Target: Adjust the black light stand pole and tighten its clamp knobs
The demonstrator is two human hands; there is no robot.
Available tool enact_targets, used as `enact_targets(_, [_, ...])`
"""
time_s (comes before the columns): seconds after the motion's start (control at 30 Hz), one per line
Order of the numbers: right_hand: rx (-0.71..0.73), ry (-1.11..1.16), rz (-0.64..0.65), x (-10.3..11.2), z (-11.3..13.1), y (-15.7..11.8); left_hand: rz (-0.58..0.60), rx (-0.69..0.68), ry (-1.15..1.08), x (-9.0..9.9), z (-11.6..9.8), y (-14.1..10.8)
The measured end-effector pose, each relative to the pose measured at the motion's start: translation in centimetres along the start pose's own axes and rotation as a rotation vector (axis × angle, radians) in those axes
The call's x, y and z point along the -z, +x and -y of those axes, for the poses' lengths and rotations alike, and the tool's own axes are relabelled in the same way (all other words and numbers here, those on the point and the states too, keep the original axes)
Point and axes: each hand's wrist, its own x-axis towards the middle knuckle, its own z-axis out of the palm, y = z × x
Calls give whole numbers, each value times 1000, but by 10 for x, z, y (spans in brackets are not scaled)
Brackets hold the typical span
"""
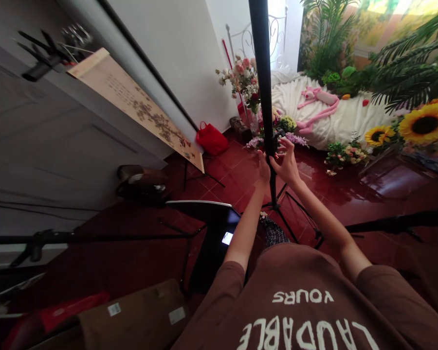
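Observation:
A black upright pole (263, 73) on a tripod base (275, 207) rises in front of me. My left hand (264, 167) is wrapped against the pole's near left side, just below a dark collar. On the right side, my right hand (286, 163) is at the collar knob (278, 133), its thumb against the pole and its fingers bent around the knob. The fingertips of my left hand are partly hidden by the pole.
A hanging scroll (142, 107) slants at the left, near a red bag (211, 138). A black chair (211, 253) holds a lit phone (227, 238). Flowers, sunflowers (425, 124) and a pink plush toy (319, 97) on white cloth lie beyond. Another black pole (397, 223) crosses at right.

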Motion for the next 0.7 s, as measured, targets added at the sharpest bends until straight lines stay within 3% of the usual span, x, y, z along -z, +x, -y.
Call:
enact_targets(0.1, [-37,-76,-32,11,11,-42,3,21,31,1,4,-2])
enact_targets(0.27, [-107,-175,94,15,12,-85,-18,22,50,2,6,-1])
enact_targets(0.47, [-137,-161,179,12,5,-89,-7,14,65,4,8,1])
enact_targets(0.7, [-200,-77,168,11,7,-89,6,-5,71,1,2,-1])
